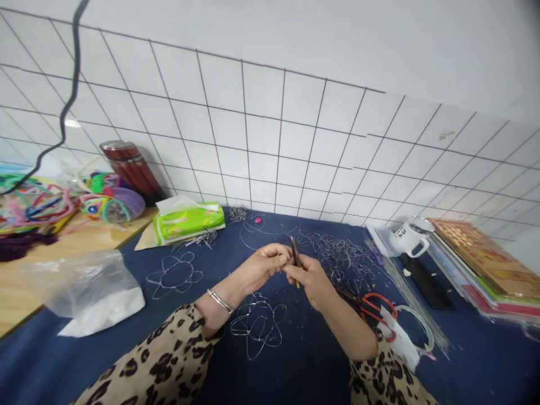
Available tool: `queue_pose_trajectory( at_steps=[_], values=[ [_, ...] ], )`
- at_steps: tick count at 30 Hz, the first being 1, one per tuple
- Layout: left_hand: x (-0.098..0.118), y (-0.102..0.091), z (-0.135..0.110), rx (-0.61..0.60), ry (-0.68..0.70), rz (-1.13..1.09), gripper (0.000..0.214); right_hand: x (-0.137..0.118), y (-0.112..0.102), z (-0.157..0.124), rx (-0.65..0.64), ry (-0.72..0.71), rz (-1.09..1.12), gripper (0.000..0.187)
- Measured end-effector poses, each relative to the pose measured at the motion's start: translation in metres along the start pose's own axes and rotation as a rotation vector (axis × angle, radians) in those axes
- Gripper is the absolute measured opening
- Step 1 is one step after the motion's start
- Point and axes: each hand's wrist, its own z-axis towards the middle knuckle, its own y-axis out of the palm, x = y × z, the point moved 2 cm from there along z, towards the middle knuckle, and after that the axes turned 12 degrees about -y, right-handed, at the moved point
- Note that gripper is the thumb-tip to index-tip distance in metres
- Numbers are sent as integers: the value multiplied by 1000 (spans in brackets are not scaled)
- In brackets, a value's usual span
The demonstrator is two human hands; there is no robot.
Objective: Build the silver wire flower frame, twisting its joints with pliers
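Note:
Both my hands meet over the blue cloth (304, 360) at the middle of the table. My right hand (310, 278) is closed around small pliers (296, 253), whose dark jaws point up between the hands. My left hand (265, 264) pinches something thin at the jaws, probably wire, too fine to make out. A silver bangle (219, 301) sits on my left wrist. Below the hands lies a wire flower shape (257, 323). Another wire flower (175, 274) lies to the left.
A tangle of loose wire (341, 259) and straight wire lengths (413, 298) lie to the right, with red-handled scissors (373, 309), a white mug (409, 236), a black phone (426, 281) and stacked books (485, 264). Left: tissue pack (188, 220), plastic bag (88, 289), red flask (129, 166), coloured pipe cleaners (37, 205).

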Motion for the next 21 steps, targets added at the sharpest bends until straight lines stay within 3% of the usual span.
queue_pose_trajectory(
  at_steps=[6,11,21],
  values=[
    [5,-8,1,136,-40,110,21,3,-6,2,52,-11,-48,15],
    [8,-10,0,171,-44,188,28,5,-8,4,58,-5,-84,15],
    [18,-12,-3,252,23,425,18,12,-9,3,22,-20,-179,16]
  ],
)
